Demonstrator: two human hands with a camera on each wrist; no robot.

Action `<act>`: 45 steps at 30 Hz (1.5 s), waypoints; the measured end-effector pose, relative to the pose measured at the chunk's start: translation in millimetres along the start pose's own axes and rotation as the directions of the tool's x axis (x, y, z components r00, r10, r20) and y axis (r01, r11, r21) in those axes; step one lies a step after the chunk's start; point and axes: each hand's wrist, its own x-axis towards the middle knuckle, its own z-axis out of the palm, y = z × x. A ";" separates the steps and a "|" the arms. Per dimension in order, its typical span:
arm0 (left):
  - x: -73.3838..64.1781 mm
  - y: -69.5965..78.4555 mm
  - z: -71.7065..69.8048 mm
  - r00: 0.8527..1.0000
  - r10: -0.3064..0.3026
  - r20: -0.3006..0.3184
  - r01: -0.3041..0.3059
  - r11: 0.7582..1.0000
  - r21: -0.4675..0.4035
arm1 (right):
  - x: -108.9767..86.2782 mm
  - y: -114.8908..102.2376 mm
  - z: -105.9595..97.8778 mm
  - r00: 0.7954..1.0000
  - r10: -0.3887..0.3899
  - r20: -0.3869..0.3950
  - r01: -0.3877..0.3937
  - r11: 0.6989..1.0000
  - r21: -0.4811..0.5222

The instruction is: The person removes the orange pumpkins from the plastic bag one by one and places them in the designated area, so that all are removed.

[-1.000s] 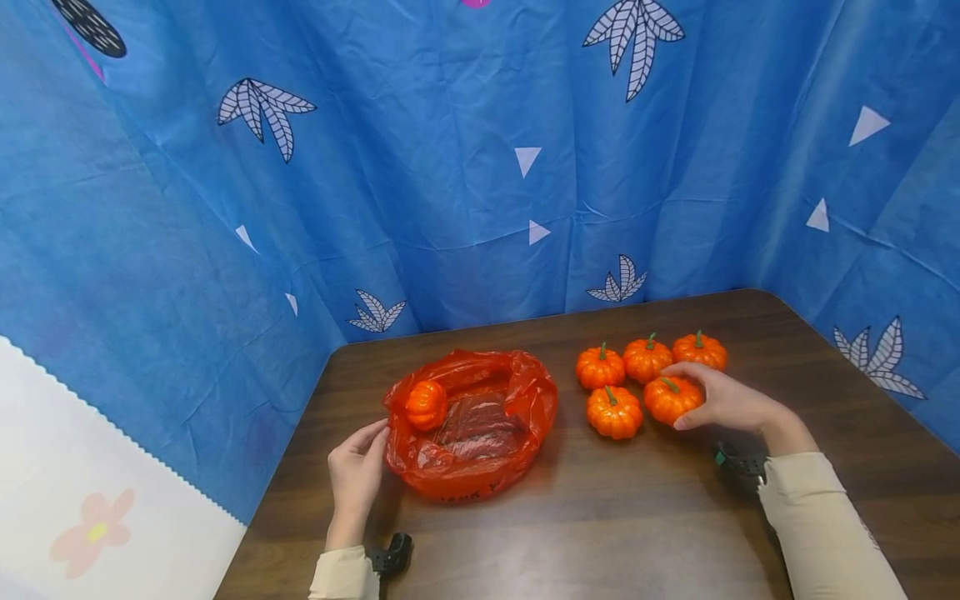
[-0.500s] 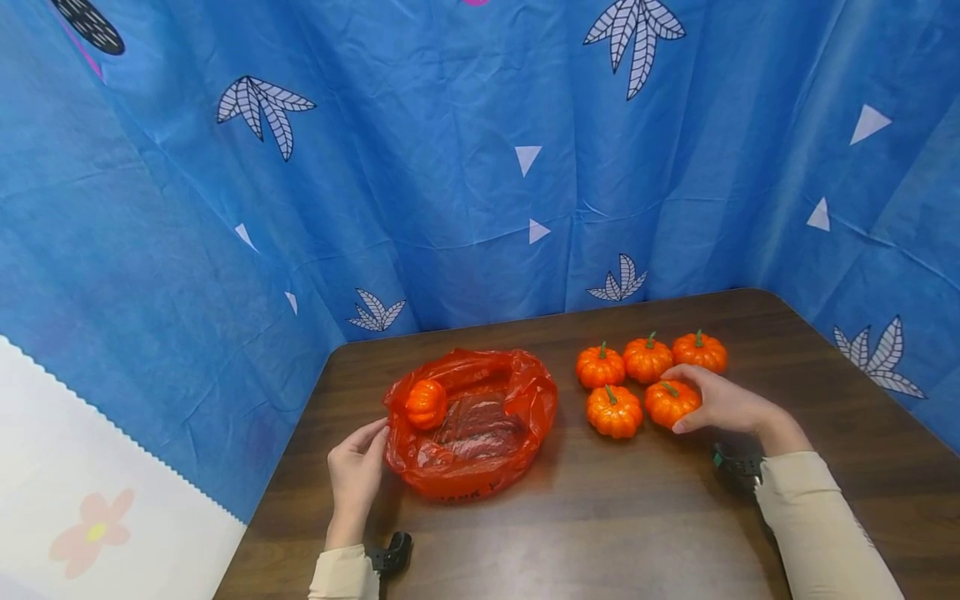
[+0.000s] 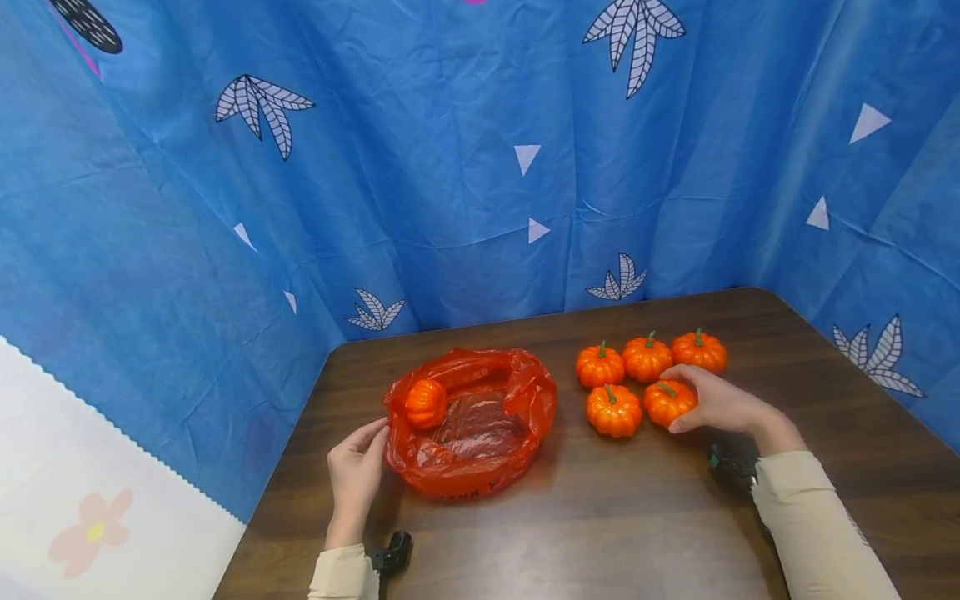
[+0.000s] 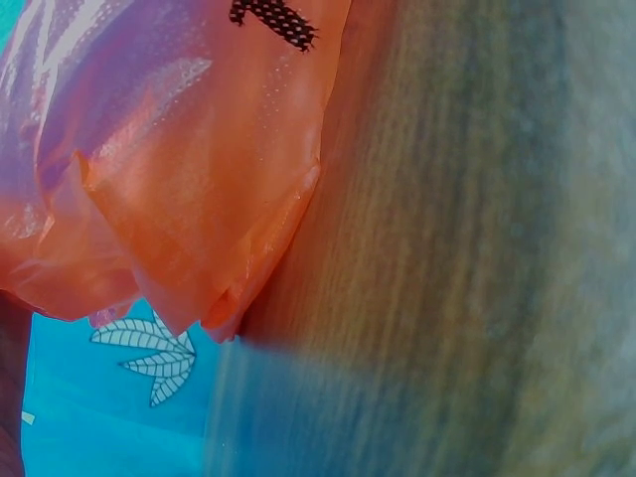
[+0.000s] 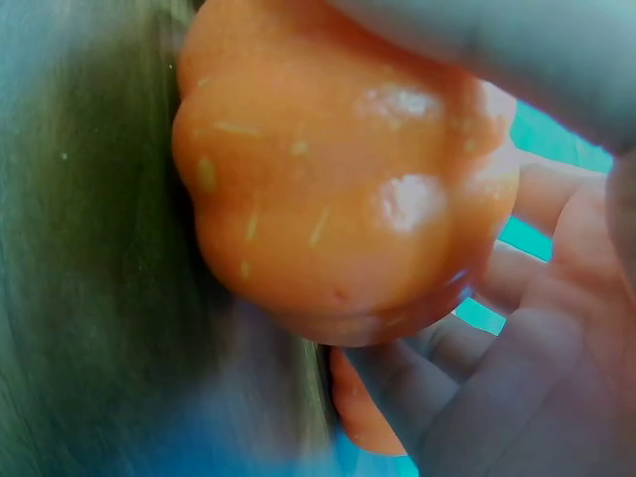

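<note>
My left hand [image 3: 356, 469] pinches the left rim of a red plastic bag [image 3: 465, 485], whose mouth is spread wide on the table. One small orange pumpkin [image 3: 425, 404] lies inside the bag, against its left wall. In the left wrist view the bag [image 4: 209, 189] fills the upper left, and the fingers are mostly hidden. Thumb and fingers of my right hand [image 3: 726, 406] curl round another small pumpkin [image 3: 665, 406] with a green stem. Seen from the right wrist, that pumpkin [image 5: 318, 189] sits close to the tabletop, between thumb and fingers.
Beside the held pumpkin is another pumpkin [image 3: 614, 412]. Behind stand three more: a left one [image 3: 600, 367], a middle one [image 3: 647, 361] and a right one [image 3: 701, 353]. A blue patterned curtain [image 3: 480, 167] surrounds the back and sides of the brown table [image 3: 570, 533].
My right hand and the pumpkin it grips have shifted very slightly to the left. The left hand and the bag stay in place.
</note>
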 end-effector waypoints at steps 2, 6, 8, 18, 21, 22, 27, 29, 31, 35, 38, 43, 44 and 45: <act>-0.3 -0.1 -0.1 1.000 -0.010 0.003 0.010 1.000 0.009 | 0.9 -0.6 0.8 1.000 0.012 -0.003 -0.012 1.000 -0.015; -0.9 -0.7 -0.3 1.000 -0.028 0.014 0.028 0.999 0.021 | 2.3 -3.6 1.4 1.000 0.022 -0.009 -0.022 0.999 -0.041; -0.9 -0.7 -0.4 0.999 -0.031 0.015 0.030 0.999 0.022 | 2.9 -5.2 1.6 1.000 0.018 -0.014 -0.019 0.999 -0.046; 0.0 -0.3 -1.2 0.999 -0.031 0.017 0.031 0.999 0.005 | 5.7 -5.6 5.3 0.999 0.003 -0.038 -0.006 0.998 -0.069; 0.3 -0.6 -1.2 0.999 -0.030 0.017 0.030 1.000 0.000 | 6.2 -6.9 6.2 0.999 0.014 -0.036 -0.017 0.997 -0.075; 0.4 -0.6 -1.1 0.999 -0.028 0.016 0.028 1.000 -0.001 | 6.5 -7.5 6.5 0.999 0.019 -0.036 -0.021 0.997 -0.077; 0.3 -0.6 -0.8 1.000 -0.020 0.009 0.020 1.000 -0.001 | 7.3 -10.5 7.2 0.999 0.037 -0.033 -0.040 0.997 -0.071; 0.2 -0.8 -0.7 1.000 -0.015 0.005 0.015 1.000 -0.001 | 7.5 -10.7 7.2 0.999 0.036 -0.033 -0.038 0.997 -0.070; 0.2 -1.0 -0.4 1.000 -0.009 0.002 0.009 1.000 -0.002 | 7.3 -10.3 6.6 0.999 0.030 -0.032 -0.033 0.997 -0.074; 0.4 -1.6 0.1 1.000 -0.003 -0.002 0.003 1.000 -0.003 | 6.5 -9.4 3.5 0.999 0.016 -0.036 -0.019 0.996 -0.084; 0.4 -2.2 0.3 1.000 -0.009 0.001 0.009 1.000 0.002 | 5.0 -10.9 -0.7 0.999 0.006 -0.045 -0.009 0.997 -0.078; 0.3 -1.8 -0.1 1.000 -0.010 0.005 0.010 1.000 0.005 | 2.8 -19.4 -7.9 0.999 -0.002 -0.046 -0.001 0.998 -0.062; 0.1 -1.7 -0.3 1.000 -0.010 0.005 0.010 1.000 0.004 | 2.6 -22.1 -9.3 0.999 -0.004 -0.044 0.001 0.998 -0.064; -0.3 -1.8 -0.5 1.000 -0.012 0.006 0.012 1.000 0.004 | 2.6 -24.6 -10.7 0.999 -0.010 -0.045 0.007 0.998 -0.065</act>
